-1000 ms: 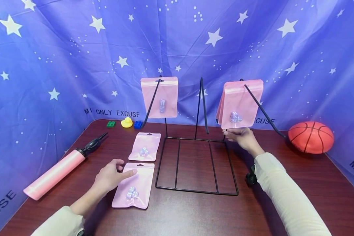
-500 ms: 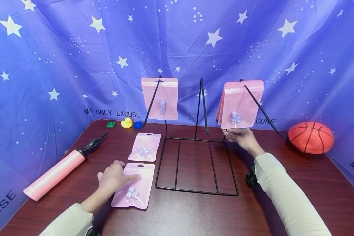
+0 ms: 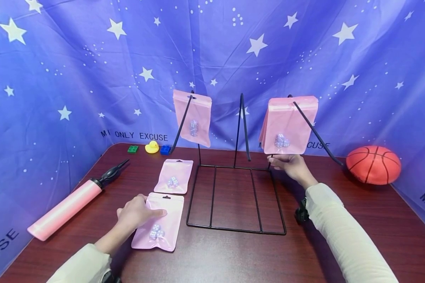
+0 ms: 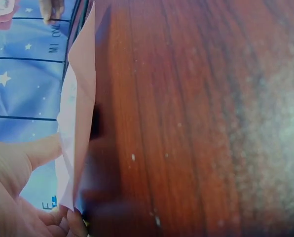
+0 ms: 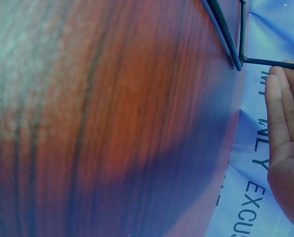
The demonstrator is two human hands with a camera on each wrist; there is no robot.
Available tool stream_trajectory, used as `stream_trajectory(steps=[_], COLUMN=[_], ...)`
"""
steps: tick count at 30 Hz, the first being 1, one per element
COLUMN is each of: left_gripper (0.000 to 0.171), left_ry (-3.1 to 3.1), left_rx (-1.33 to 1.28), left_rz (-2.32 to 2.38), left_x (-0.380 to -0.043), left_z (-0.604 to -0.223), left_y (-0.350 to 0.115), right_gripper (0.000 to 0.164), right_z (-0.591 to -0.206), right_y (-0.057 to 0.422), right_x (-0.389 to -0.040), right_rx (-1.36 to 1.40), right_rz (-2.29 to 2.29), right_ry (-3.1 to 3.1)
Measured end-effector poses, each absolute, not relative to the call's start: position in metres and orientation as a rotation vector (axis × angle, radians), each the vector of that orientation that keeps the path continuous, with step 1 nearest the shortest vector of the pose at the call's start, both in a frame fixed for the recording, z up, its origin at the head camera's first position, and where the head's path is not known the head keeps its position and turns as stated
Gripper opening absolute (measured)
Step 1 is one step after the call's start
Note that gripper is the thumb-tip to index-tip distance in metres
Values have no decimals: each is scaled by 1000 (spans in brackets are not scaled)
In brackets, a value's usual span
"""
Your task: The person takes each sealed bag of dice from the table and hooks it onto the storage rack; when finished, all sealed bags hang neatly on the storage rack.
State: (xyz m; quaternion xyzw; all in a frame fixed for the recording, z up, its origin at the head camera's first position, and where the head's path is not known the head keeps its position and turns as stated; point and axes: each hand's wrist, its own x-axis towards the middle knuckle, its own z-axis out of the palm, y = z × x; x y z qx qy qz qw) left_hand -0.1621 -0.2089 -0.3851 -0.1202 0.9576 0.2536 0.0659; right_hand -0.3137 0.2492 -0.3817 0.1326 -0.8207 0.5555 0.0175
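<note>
My left hand (image 3: 136,212) pinches the left edge of a pink zip bag (image 3: 171,220), thumb on top. In the left wrist view this bag (image 4: 83,98) stands on edge to the camera, raised off the table, fingertips behind its edge. Several lilac dice show through its clear front. A second pink zip bag (image 3: 178,169) lies just behind it. My right hand (image 3: 292,167) grips the right upright of a black wire display rack (image 3: 233,230), below several pink bags (image 3: 290,118) hanging from the right hook. Another pink bag (image 3: 198,110) hangs on the left hook.
The rack's middle hook (image 3: 245,125) carries no bag. A pink hand pump (image 3: 67,208) lies at the left. Behind are a green brick (image 3: 133,149), a yellow duck (image 3: 152,147) and a blue brick (image 3: 165,149). A red ball (image 3: 373,165) sits at the right.
My left thumb has slid further over the front bag, and the bag has shifted slightly left and up. The bag on the left hook has swung and turned. My right hand stays put.
</note>
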Motion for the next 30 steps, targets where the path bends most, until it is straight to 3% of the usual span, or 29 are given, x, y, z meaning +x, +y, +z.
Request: stream_trajectory(steps=[4,14,30], left_gripper=[73,44,26], left_ry=[2873,2769,2631], left_rx=[-352,-350,-253], left_rz=[835,1182,1372], left_x=[-162,-161,-157], left_z=[-382,-377,-359], left_y=[-212,-223,-224], right_gripper=[33,34,34], right_z=[-382,-382,-383], right_y=[249,249,251], right_x=[-314,-316,-318], right_rx=[395,381,357], right_rz=[1724,1715,1687], right_ry=[-2558,-2583,-2602])
